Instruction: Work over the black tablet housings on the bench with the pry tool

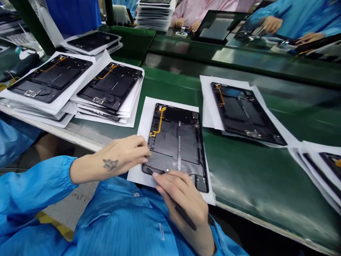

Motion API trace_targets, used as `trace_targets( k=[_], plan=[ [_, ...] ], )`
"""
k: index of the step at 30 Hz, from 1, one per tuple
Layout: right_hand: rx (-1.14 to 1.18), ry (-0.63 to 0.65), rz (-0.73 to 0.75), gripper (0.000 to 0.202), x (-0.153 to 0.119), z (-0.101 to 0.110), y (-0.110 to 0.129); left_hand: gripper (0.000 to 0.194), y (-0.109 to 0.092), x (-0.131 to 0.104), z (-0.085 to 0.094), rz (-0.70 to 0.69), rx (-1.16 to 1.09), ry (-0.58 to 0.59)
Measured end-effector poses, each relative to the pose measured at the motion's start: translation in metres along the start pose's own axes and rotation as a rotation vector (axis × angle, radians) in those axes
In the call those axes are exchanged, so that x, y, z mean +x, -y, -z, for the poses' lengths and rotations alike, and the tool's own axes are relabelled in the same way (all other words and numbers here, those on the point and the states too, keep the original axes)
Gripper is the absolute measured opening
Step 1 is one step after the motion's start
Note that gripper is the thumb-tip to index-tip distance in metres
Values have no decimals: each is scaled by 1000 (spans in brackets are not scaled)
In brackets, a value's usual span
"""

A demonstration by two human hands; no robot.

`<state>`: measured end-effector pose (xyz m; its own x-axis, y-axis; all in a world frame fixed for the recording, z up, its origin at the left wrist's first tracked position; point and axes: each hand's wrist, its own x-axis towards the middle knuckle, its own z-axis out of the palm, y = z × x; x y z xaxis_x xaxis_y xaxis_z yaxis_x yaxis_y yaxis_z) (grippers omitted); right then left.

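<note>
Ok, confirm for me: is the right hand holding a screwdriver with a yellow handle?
No, the right hand holds a thin dark stylus-like tool, its tip at the near edge of the opened tablet.

Bright light from above, white shine on the glossy dark green table top point(239, 57), bent edges, far workers maybe blurry.

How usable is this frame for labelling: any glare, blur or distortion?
Head view: the opened tablet under both hands is sharp; glare streaks the green belt at right; the co-workers at the top edge are soft; straight belt edges bow and tilt from the wide lens.
</note>
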<state>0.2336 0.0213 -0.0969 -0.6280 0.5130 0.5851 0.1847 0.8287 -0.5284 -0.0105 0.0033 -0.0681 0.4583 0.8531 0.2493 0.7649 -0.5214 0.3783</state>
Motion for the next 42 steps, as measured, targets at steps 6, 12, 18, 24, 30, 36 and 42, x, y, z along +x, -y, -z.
trace_targets(
  k=[6, 12, 18, 24, 30, 36, 42],
  plan=[
    [-7, -51, -56, 36, -1, -2, 1, 18, -2, 3, -13, -31, -77, 36],
    [101, -123, -199, 37, -12, 6, -3, 21, -10, 2, -18, -152, 104, -117],
    [-58, -6, -133, 47, -3, 3, -8, 21, -25, -10, -28, -84, -69, -223],
    [-213, 55, 9, 18, 19, -13, -7, 15, -31, -15, -34, -36, -232, -371],
    [-135, 36, -41, 22, 22, -14, -9, 10, -33, -16, -32, 200, -315, -470],
    [-148, 33, -50, 23, 24, -14, -8, 10, -36, -13, -37, 191, -347, -448],
    [-69, 69, -65, 17, 21, -9, -11, 7, -37, -11, -33, 203, -305, -428]
  ],
)
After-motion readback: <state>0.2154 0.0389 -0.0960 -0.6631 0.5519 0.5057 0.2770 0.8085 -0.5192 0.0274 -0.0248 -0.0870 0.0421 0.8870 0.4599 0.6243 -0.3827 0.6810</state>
